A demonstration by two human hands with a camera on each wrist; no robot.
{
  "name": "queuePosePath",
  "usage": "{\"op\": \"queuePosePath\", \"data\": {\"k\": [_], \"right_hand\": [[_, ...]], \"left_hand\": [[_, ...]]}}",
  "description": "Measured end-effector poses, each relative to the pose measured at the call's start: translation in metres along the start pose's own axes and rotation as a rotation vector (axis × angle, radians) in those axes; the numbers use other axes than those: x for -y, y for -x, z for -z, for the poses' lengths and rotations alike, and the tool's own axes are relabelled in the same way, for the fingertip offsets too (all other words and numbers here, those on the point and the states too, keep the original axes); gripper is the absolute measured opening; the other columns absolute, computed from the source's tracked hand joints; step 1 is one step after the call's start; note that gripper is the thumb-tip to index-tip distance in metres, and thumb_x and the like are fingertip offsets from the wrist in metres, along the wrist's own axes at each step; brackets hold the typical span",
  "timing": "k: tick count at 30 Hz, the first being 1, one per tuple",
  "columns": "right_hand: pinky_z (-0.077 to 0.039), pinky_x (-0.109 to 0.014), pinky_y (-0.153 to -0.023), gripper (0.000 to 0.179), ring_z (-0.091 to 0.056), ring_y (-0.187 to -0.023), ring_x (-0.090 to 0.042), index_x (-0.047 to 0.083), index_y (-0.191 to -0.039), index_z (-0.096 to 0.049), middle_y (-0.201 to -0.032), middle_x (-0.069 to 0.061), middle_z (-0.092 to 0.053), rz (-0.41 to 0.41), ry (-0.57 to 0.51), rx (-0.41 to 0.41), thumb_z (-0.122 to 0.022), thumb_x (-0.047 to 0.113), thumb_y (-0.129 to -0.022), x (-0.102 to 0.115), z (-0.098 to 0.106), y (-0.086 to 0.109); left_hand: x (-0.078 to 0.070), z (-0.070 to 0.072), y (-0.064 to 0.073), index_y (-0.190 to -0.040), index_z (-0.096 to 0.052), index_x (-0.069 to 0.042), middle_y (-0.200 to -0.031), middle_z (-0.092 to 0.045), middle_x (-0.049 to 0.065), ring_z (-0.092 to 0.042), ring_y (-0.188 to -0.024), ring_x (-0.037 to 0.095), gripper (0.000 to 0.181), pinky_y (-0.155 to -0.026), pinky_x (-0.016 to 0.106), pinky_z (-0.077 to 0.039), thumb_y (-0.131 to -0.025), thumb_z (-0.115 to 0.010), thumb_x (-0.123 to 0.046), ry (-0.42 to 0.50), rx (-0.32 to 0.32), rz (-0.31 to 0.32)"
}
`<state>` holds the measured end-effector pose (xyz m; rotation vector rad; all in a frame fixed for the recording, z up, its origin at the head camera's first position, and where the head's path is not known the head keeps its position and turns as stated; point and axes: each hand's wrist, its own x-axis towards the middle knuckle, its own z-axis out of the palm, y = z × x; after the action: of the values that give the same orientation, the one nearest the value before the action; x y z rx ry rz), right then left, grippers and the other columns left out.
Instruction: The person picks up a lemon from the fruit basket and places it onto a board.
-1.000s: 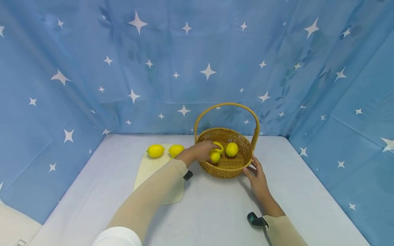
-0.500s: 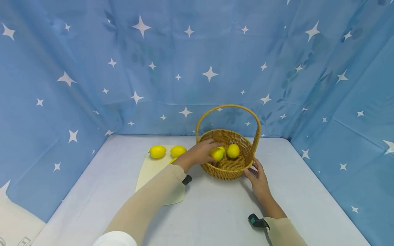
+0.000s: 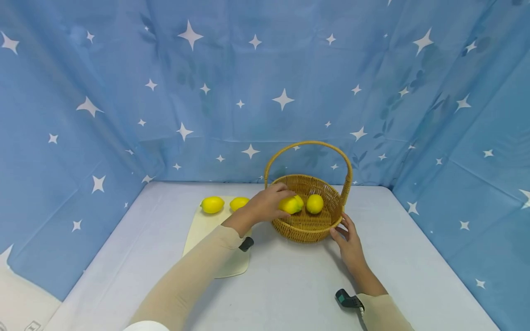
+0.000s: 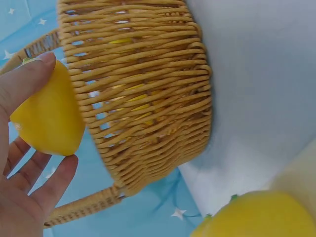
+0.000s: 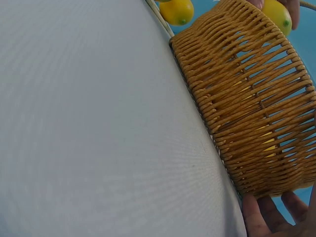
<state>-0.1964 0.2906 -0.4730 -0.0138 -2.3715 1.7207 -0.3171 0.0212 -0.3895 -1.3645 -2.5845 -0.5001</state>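
A yellow lemon (image 3: 288, 205) is pinched between the thumb and fingers of my left hand (image 3: 261, 204), at the left rim of the wicker basket (image 3: 304, 235). The left wrist view has this lemon (image 4: 52, 111) just beyond the rim, thumb on one side and fingertips on the other. Within the basket another lemon (image 3: 315, 204) shows, and one more yellow patch peeks out behind the held one. Against the basket's right outer side rest the thumb and fingertips of my right hand (image 3: 351, 246); the right wrist view shows its fingers (image 5: 254, 217) touching the weave.
Left of the basket lies a pale cutting board (image 3: 203, 234) bearing lemons (image 3: 212, 205), partly covered by my left arm. The tall basket handle (image 3: 308, 143) arches above the bowl. A blue starred curtain (image 3: 232, 115) stands behind and beside the white table (image 3: 285, 285).
My left hand has drawn up and slightly left from inside the basket, bringing the lemon to the rim. My right hand has stayed against the basket's side.
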Motion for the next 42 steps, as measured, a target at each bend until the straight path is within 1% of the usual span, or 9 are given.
{"op": "queuePosePath", "data": {"k": [1, 4, 9, 14, 17, 25, 32, 37, 42], "right_hand": [[-0.034, -0.061, -0.101, 0.073, -0.031, -0.135, -0.045, 0.012, -0.157, -0.011, -0.154, -0.022, -0.023, -0.005, 0.000, 0.002, -0.056, 0.025, -0.100, 0.002, 0.000, 0.000], [-0.034, -0.062, -0.102, 0.073, -0.032, -0.136, -0.042, 0.016, -0.157, -0.012, -0.154, -0.020, -0.023, -0.006, 0.001, -0.003, -0.057, 0.029, -0.100, -0.009, 0.002, -0.005], [-0.034, -0.061, -0.102, 0.075, -0.033, -0.136, -0.039, 0.025, -0.157, -0.011, -0.155, -0.016, -0.022, 0.003, 0.000, -0.013, -0.057, 0.034, -0.099, -0.029, 0.001, -0.012], [-0.034, -0.060, -0.101, 0.074, -0.034, -0.135, -0.039, 0.027, -0.157, -0.011, -0.155, -0.015, -0.023, 0.021, 0.003, -0.019, -0.056, 0.036, -0.099, -0.031, 0.000, -0.012], [-0.035, -0.060, -0.101, 0.074, -0.034, -0.135, -0.039, 0.026, -0.157, -0.011, -0.155, -0.016, -0.023, 0.024, 0.009, -0.023, -0.056, 0.035, -0.100, -0.031, 0.001, -0.013], [-0.035, -0.061, -0.100, 0.074, -0.035, -0.135, -0.038, 0.028, -0.157, -0.012, -0.154, -0.015, -0.025, 0.016, 0.018, -0.025, -0.057, 0.037, -0.099, -0.034, 0.000, -0.013], [-0.034, -0.062, -0.101, 0.075, -0.035, -0.134, -0.037, 0.029, -0.157, -0.013, -0.154, -0.014, -0.025, 0.020, 0.020, -0.018, -0.057, 0.041, -0.098, -0.032, -0.001, -0.014], [-0.034, -0.061, -0.101, 0.074, -0.035, -0.134, -0.037, 0.029, -0.157, -0.014, -0.154, -0.014, -0.025, 0.022, 0.012, -0.020, -0.058, 0.040, -0.098, -0.033, -0.002, -0.014], [-0.034, -0.060, -0.101, 0.075, -0.035, -0.135, -0.036, 0.031, -0.156, -0.014, -0.154, -0.013, -0.024, 0.009, 0.010, -0.026, -0.059, 0.040, -0.097, -0.035, -0.001, -0.013]], "left_hand": [[-0.001, 0.002, 0.001, -0.135, -0.058, -0.019, -0.124, -0.048, 0.001, -0.049, -0.105, 0.014, 0.060, -0.087, 0.029, -0.047, -0.082, -0.080, -0.033, -0.009, -0.008, -0.011], [-0.003, 0.009, 0.007, -0.133, -0.059, -0.019, -0.125, -0.047, 0.002, -0.050, -0.103, 0.014, 0.057, -0.085, 0.028, -0.047, -0.083, -0.078, -0.036, -0.033, -0.026, -0.041], [-0.004, 0.022, 0.019, -0.132, -0.060, -0.017, -0.128, -0.048, 0.003, -0.052, -0.106, 0.015, 0.055, -0.086, 0.030, -0.048, -0.083, -0.079, -0.035, -0.001, -0.046, -0.050], [-0.002, 0.033, 0.031, -0.129, -0.063, -0.020, -0.126, -0.050, 0.001, -0.052, -0.106, 0.015, 0.053, -0.083, 0.030, -0.049, -0.081, -0.080, -0.035, -0.023, -0.079, -0.062], [0.001, 0.037, 0.039, -0.127, -0.063, -0.023, -0.123, -0.050, 0.000, -0.051, -0.100, 0.013, 0.051, -0.078, 0.029, -0.049, -0.081, -0.080, -0.037, -0.041, -0.094, -0.054], [0.019, 0.037, 0.070, -0.126, -0.065, -0.023, -0.115, -0.050, -0.002, -0.048, -0.097, 0.014, 0.051, -0.073, 0.030, -0.048, -0.080, -0.081, -0.036, -0.091, -0.148, 0.003], [0.033, 0.038, 0.099, -0.125, -0.066, -0.017, -0.114, -0.051, 0.001, -0.047, -0.099, 0.017, 0.050, -0.079, 0.032, -0.047, -0.080, -0.082, -0.032, -0.085, -0.184, 0.026], [0.042, 0.040, 0.113, -0.123, -0.067, -0.015, -0.113, -0.051, 0.003, -0.048, -0.099, 0.019, 0.050, -0.079, 0.033, -0.047, -0.079, -0.083, -0.031, -0.081, -0.227, 0.026], [0.051, 0.039, 0.126, -0.122, -0.068, -0.015, -0.114, -0.052, 0.004, -0.049, -0.100, 0.019, 0.049, -0.079, 0.033, -0.048, -0.078, -0.083, -0.032, -0.105, -0.249, 0.059]]}}
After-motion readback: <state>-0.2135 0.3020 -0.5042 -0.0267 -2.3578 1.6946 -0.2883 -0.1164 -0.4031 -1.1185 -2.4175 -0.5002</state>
